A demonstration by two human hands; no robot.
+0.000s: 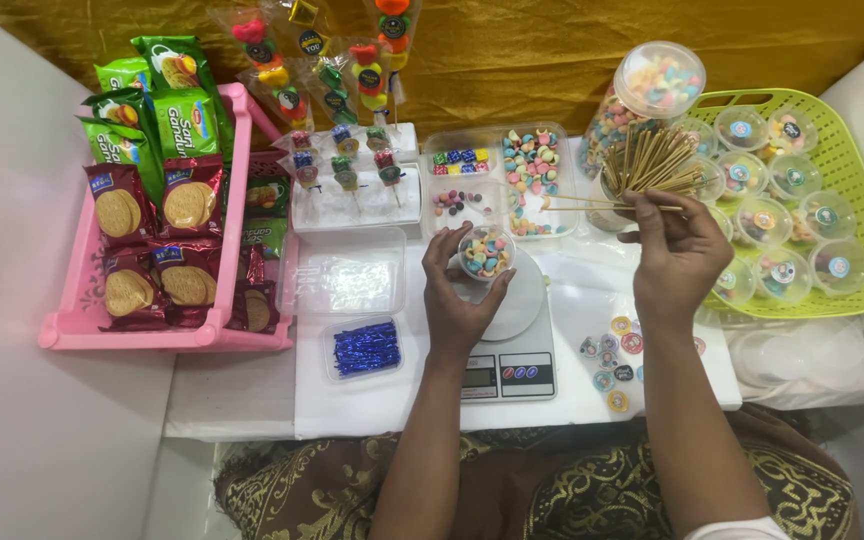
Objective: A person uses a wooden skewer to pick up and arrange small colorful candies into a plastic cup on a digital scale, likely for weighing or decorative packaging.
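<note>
The work surface is a white table (242, 400), backed by gold cloth (532, 50). A kitchen scale (512, 350) stands directly beneath the left hand (457, 300). Outboard of that hand lie a clear tub of blue twist ties (365, 348) and an empty clear tray (350, 272); further out, a pink basket (82, 320) of biscuit packets. Beyond the hand sit a white foam block (357, 205) and divided candy trays (502, 180). Round stickers (617, 355) lie below the right hand (677, 255); a green basket (852, 180) sits outboard of it.
</note>
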